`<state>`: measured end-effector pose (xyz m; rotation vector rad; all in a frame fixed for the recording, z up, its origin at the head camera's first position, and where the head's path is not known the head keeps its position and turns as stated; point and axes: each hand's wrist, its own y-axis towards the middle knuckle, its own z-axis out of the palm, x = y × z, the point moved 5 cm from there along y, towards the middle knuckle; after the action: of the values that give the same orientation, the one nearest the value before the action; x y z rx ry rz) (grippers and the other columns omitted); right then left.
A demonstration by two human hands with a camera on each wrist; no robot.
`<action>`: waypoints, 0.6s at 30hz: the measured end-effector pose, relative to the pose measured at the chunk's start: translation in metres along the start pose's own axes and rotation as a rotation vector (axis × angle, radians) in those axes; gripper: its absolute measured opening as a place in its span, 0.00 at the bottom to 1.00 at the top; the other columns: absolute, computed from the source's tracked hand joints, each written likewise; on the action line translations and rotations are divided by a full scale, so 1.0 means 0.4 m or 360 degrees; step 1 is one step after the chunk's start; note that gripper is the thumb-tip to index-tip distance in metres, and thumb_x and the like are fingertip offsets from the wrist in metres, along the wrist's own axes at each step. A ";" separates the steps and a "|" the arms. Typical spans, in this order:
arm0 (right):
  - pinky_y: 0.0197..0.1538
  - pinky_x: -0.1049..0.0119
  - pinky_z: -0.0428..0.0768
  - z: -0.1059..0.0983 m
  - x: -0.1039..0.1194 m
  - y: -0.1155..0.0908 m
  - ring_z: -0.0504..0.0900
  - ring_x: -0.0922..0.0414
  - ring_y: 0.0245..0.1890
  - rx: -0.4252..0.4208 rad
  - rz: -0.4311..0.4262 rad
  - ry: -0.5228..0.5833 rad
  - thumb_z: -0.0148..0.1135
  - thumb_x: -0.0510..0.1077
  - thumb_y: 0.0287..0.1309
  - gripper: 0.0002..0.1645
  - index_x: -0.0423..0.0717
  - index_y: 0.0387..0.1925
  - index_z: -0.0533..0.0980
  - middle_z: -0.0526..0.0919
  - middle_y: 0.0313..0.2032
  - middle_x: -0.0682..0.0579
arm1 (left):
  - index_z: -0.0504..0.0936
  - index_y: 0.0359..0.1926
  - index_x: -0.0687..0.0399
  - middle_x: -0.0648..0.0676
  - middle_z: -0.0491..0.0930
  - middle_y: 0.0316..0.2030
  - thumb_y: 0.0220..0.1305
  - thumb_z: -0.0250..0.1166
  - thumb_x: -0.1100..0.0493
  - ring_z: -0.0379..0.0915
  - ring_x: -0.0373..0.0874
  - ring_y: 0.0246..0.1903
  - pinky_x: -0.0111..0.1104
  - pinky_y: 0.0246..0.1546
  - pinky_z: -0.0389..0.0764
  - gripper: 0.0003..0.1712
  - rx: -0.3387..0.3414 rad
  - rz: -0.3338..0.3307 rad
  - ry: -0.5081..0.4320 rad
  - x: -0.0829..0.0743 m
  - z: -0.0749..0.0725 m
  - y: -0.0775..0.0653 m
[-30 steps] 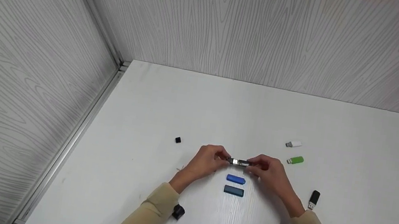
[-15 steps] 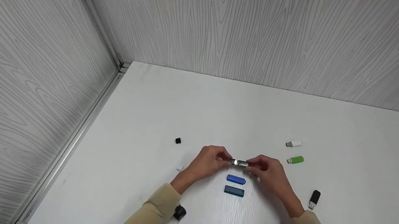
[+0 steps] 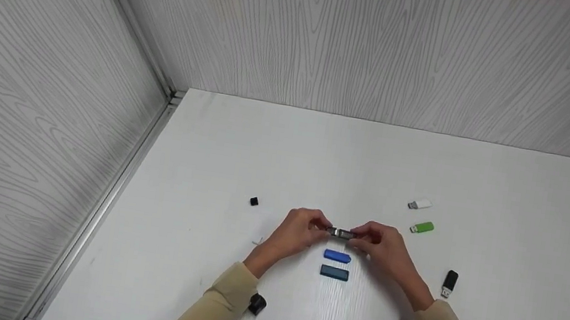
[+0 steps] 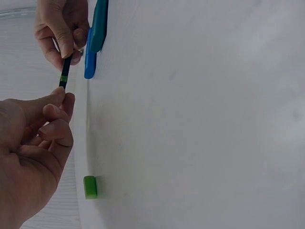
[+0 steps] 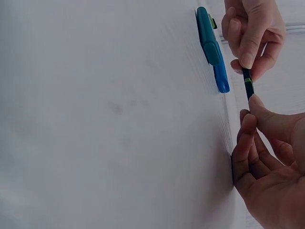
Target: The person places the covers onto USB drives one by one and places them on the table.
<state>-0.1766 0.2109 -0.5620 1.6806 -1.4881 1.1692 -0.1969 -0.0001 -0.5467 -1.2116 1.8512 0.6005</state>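
Observation:
Between my hands, close over the white table, is a dark USB stick (image 3: 345, 234) with a bright metal band near its middle in the head view. My left hand (image 3: 294, 232) pinches its left end between thumb and fingertips. The right end is pinched by my right hand (image 3: 385, 248); fingertips cover both ends. In both wrist views the stick (image 4: 63, 78) shows as a thin dark bar with a green band. Just nearer to me lie a blue stick (image 3: 337, 256) and a teal one (image 3: 334, 273), side by side. A small green block (image 4: 90, 187) lies by my left hand.
To the right lie a white USB stick (image 3: 420, 204), a green one (image 3: 422, 228) and a black one (image 3: 449, 284), connectors bare. A small black cap-like block (image 3: 254, 201) sits left of my left hand. Grey wood-grain panels (image 3: 324, 37) stand behind and at the sides.
The bright metal stretch in the middle of the held USB stick has become shorter as its two parts come closer together. My hands have hardly moved otherwise.

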 end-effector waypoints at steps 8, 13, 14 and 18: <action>0.34 0.71 0.76 0.007 -0.001 0.002 0.78 0.56 0.34 -0.0013 -0.0026 -0.0006 0.75 0.39 0.61 0.11 0.46 0.46 0.88 0.90 0.41 0.47 | 0.90 0.49 0.53 0.51 0.90 0.45 0.70 0.71 0.62 0.76 0.36 0.42 0.31 0.49 0.77 0.09 0.0005 -0.0005 0.0035 0.000 0.005 0.000; 0.33 0.71 0.74 0.005 -0.003 0.000 0.77 0.56 0.34 -0.0024 -0.0035 -0.0021 0.76 0.39 0.61 0.11 0.46 0.46 0.88 0.90 0.41 0.47 | 0.90 0.49 0.53 0.51 0.90 0.45 0.70 0.70 0.62 0.76 0.36 0.42 0.30 0.50 0.78 0.09 0.0023 -0.0006 0.0044 -0.005 0.012 0.002; 0.33 0.71 0.74 0.005 -0.003 -0.001 0.77 0.56 0.34 -0.0027 -0.0035 -0.0023 0.76 0.39 0.61 0.11 0.46 0.46 0.88 0.90 0.41 0.47 | 0.90 0.49 0.53 0.51 0.90 0.45 0.70 0.70 0.62 0.76 0.36 0.42 0.30 0.50 0.78 0.09 0.0026 -0.0007 0.0044 -0.006 0.013 0.002; 0.32 0.71 0.74 0.004 0.001 -0.002 0.77 0.56 0.35 -0.0031 -0.0039 -0.0041 0.75 0.38 0.61 0.11 0.46 0.46 0.88 0.91 0.42 0.47 | 0.90 0.50 0.52 0.51 0.90 0.46 0.70 0.70 0.62 0.76 0.37 0.43 0.31 0.51 0.78 0.10 0.0037 -0.0018 0.0053 -0.007 0.016 0.004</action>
<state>-0.1753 0.2094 -0.5623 1.7024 -1.4854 1.1209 -0.1955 0.0068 -0.5481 -1.2231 1.8727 0.5540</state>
